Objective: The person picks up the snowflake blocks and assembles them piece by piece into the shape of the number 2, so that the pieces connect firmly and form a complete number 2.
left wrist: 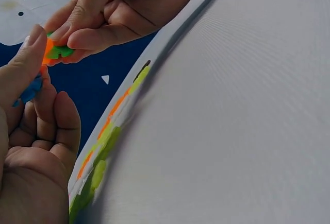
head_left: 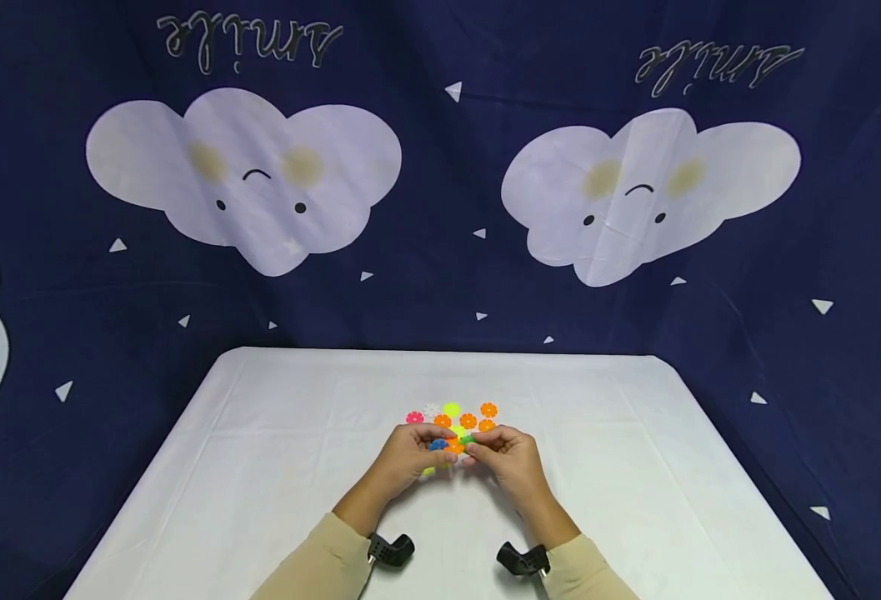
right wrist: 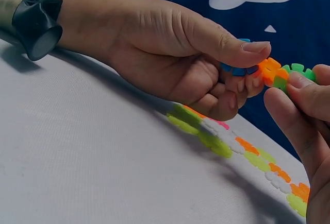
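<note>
A short chain of flat, notched plastic discs is held between the two hands above the table. My left hand (head_left: 401, 457) pinches a blue disc (right wrist: 236, 71) between thumb and fingers. Joined to it is an orange disc (right wrist: 272, 72), which sits in the middle. At the other end a green disc (right wrist: 299, 69) meets the orange one, and my right hand (head_left: 513, 460) pinches it with thumb and fingertips. Fingers cover part of the blue and green discs. In the left wrist view the green disc (left wrist: 62, 52) shows beneath the right thumb.
Loose discs lie on the white table (head_left: 260, 467) just beyond and beneath the hands: several orange discs (head_left: 488, 410), a pink disc (head_left: 414, 417), a white disc (head_left: 431, 411) and yellow ones (head_left: 451, 409). A dark blue cloth (head_left: 440, 283) with clouds hangs behind the table's far edge.
</note>
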The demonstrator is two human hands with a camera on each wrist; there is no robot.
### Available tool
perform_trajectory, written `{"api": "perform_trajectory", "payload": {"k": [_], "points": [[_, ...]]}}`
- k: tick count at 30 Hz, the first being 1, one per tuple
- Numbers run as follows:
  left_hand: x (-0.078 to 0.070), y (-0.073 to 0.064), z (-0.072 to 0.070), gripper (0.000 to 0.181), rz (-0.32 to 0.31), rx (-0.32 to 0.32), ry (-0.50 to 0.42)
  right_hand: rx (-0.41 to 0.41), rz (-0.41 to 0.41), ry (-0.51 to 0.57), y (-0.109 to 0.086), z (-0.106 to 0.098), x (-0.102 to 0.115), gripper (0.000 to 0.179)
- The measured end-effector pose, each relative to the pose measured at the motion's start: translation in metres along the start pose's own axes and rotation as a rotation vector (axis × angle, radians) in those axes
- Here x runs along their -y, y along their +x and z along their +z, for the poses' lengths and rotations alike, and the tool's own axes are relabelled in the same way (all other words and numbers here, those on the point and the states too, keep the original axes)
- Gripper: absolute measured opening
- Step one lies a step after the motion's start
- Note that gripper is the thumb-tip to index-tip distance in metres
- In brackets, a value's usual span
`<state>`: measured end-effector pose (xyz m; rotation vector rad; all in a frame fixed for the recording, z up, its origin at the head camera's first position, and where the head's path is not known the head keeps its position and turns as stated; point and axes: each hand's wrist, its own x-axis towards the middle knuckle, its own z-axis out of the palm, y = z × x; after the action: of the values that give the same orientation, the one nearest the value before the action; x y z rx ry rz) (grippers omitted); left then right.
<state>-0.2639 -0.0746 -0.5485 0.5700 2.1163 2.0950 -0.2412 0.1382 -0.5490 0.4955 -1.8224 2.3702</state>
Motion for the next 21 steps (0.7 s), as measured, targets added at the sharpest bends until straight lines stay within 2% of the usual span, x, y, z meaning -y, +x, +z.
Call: {"api": "perform_trajectory", "payload": {"k": [3, 8, 11, 16, 21], "points": [[-0.0001, -0.0003, 0.0013, 0.029, 0.012, -0.012, 0.001, 0.007, -0.014, 0.010, 0.0001, 0.0002, 0.0000, 0.018], [0.0005, -0.0006, 0.0036, 0.028, 0.005, -0.026, -0.064, -0.003, -0.034, 0.027, -0.0004, 0.0022, -0.0002, 0.019], [0.0022, 0.0000, 0.0047, 0.027, 0.006, -0.021, -0.070, -0.012, -0.034, 0.031, -0.0008, 0.0039, -0.0013, 0.020], [0.0026, -0.0002, 0.0056, 0.028, 0.022, -0.004, -0.037, -0.022, -0.033, -0.012, -0.0018, 0.0061, -0.0029, 0.021], [0.0011, -0.0009, 0.0048, 0.032, 0.009, -0.014, -0.021, -0.076, -0.045, -0.090, -0.0017, 0.0098, -0.0029, 0.019]]}}
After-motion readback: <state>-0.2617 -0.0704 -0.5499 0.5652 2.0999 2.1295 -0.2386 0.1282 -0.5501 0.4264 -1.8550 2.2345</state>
